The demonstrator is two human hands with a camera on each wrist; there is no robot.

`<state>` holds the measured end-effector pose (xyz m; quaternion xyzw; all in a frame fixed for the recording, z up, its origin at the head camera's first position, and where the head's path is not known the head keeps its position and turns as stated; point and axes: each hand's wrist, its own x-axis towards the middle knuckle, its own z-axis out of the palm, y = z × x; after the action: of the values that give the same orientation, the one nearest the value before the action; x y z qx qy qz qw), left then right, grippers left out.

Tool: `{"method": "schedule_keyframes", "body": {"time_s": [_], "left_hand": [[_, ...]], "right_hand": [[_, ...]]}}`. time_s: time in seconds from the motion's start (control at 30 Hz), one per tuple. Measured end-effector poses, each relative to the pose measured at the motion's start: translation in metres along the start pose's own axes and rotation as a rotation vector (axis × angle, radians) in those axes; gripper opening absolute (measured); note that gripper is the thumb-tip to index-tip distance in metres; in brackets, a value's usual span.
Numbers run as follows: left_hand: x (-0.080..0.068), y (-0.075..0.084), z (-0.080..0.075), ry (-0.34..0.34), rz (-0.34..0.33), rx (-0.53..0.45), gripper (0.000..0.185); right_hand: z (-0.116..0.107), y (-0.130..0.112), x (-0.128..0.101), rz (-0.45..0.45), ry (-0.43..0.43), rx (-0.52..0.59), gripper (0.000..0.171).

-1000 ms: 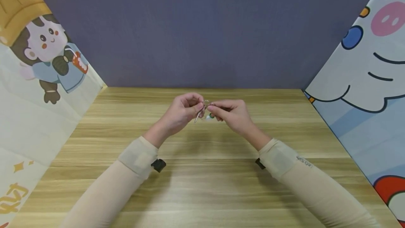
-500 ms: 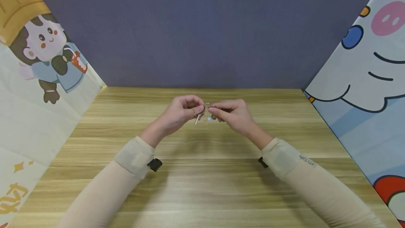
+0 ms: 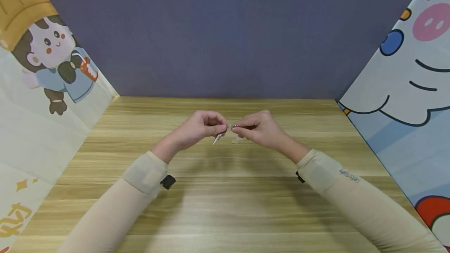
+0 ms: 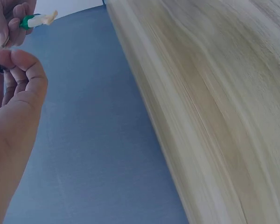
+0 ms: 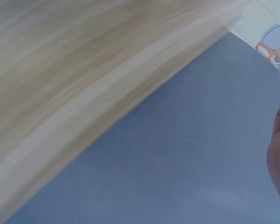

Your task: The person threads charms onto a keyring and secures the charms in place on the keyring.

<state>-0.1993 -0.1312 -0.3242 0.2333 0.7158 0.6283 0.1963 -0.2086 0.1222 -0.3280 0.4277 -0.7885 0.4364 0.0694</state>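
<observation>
My left hand [image 3: 202,128] pinches a slim silver piece that looks like a key [image 3: 217,139]; its free end points down below the thumb. Facing it, my right hand [image 3: 260,128] pinches a small metal key ring [image 3: 233,126] between thumb and forefinger. The fingertips of both hands are a short gap apart, with glinting metal between them. A small white charm [image 4: 38,21] with a green end [image 4: 24,22] hangs by the right fingers in the left wrist view. Much of the ring is hidden by fingers.
Both hands are above a wood-grain table [image 3: 225,206]. A dark blue-grey panel [image 3: 225,34] rises along its far edge. Printed cartoon panels stand at the left [image 3: 21,128] and right [image 3: 404,143]. Each sleeved wrist wears a band with a small black device [image 3: 168,182].
Both hands have come slightly lower and nearer the body. The fingertips have shifted around the ring, which shows less between them, and the forearms have spread a little apart.
</observation>
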Motion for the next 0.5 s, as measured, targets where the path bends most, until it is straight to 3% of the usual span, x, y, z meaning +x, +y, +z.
{"method": "schedule_keyframes", "body": {"time_s": [0.2, 0.5], "left_hand": [[0.0023, -0.0033, -0.0007, -0.035, -0.019, 0.090, 0.016], [0.0029, -0.0016, 0.0002, -0.091, -0.020, 0.183, 0.018]], "right_hand": [[-0.0031, 0.0010, 0.0021, -0.146, -0.044, -0.136, 0.006], [-0.0077, -0.0032, 0.0034, -0.118, -0.140, -0.164, 0.008]]}}
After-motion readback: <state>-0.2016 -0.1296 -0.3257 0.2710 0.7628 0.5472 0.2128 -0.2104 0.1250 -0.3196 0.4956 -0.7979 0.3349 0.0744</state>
